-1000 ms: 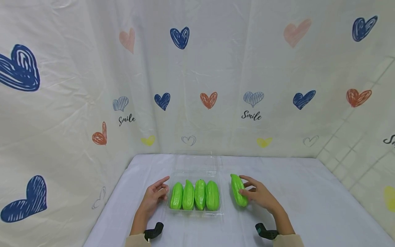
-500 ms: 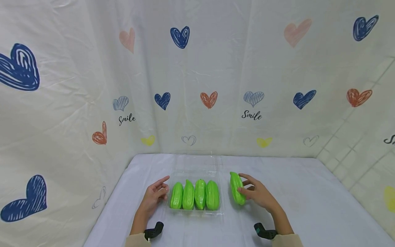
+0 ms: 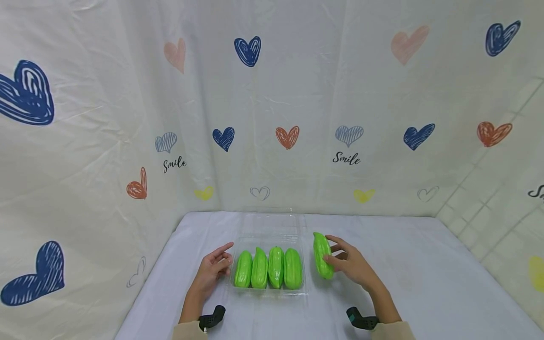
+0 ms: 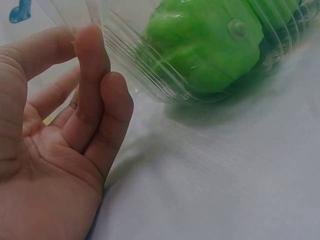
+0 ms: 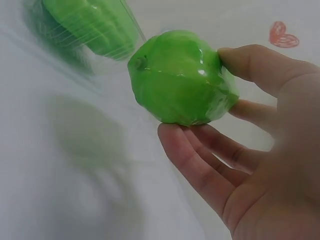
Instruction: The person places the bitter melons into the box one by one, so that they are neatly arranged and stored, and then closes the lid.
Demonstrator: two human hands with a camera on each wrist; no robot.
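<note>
My right hand (image 3: 350,262) holds a glossy green, ridged, gourd-shaped vegetable (image 3: 322,256) between thumb and fingers, raised over the cloth right of a clear plastic container (image 3: 270,292). In the right wrist view the rounded end of the held vegetable (image 5: 180,80) faces the camera, with a small nub on it. Several like green vegetables (image 3: 276,268) stand side by side in the container, whose hinged lid (image 3: 269,224) lies open behind it. At the container's left rim, my left hand (image 3: 214,267) pinches the edge between thumb and fingers, index finger stretched out.
A white cloth (image 3: 408,264) covers the table. Behind it and to both sides hangs a pale curtain (image 3: 306,85) printed with hearts and the word Smile. Dark wrist cameras sit on both wrists.
The right hand has moved a little left and away from me, lifting the green vegetable toward the container. The left hand and the container have stayed still.
</note>
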